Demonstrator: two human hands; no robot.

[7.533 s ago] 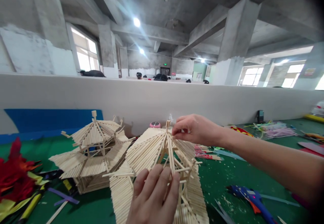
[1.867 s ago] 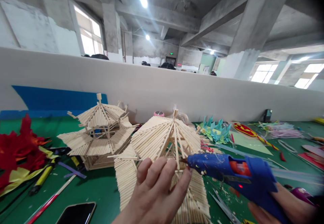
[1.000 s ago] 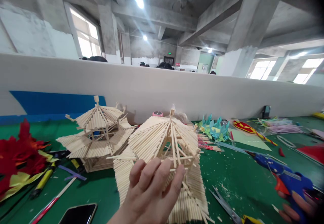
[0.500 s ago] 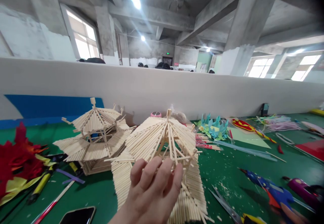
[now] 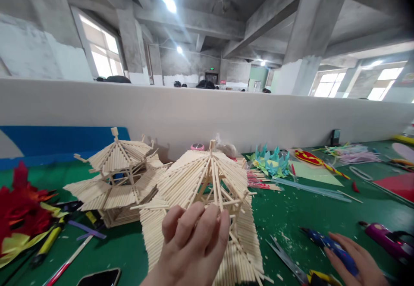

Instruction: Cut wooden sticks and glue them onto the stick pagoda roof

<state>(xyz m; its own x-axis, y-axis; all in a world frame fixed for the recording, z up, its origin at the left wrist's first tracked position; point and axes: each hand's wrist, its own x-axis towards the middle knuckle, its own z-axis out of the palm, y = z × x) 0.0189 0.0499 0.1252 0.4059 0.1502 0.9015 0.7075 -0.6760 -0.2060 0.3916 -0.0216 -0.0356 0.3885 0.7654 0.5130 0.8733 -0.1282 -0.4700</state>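
Note:
A pavilion model (image 5: 190,174) built of pale wooden sticks stands in front of me, its tiered roof partly open on the near side. My left hand (image 5: 197,238) is closed at the lower edge of its upper roof, with fingers bent over the sticks. The fingertips are hidden behind the knuckles. At the lower right, my right hand (image 5: 359,256) wraps round a blue glue gun (image 5: 330,243), whose dark nozzle points left. Scissors (image 5: 287,260) with yellow handles lie between the model and that hand.
A second stick pavilion (image 5: 119,187) stands at the left. Red paper craft (image 5: 22,217), a phone (image 5: 100,277) and a purple glue gun (image 5: 384,240) lie around. Blue paper craft (image 5: 271,161) sits at the back. A white partition (image 5: 181,113) borders the green table.
My right hand has come further into view and closed over the blue glue gun, covering its orange trigger. My left hand stays on the model. The view has shifted slightly.

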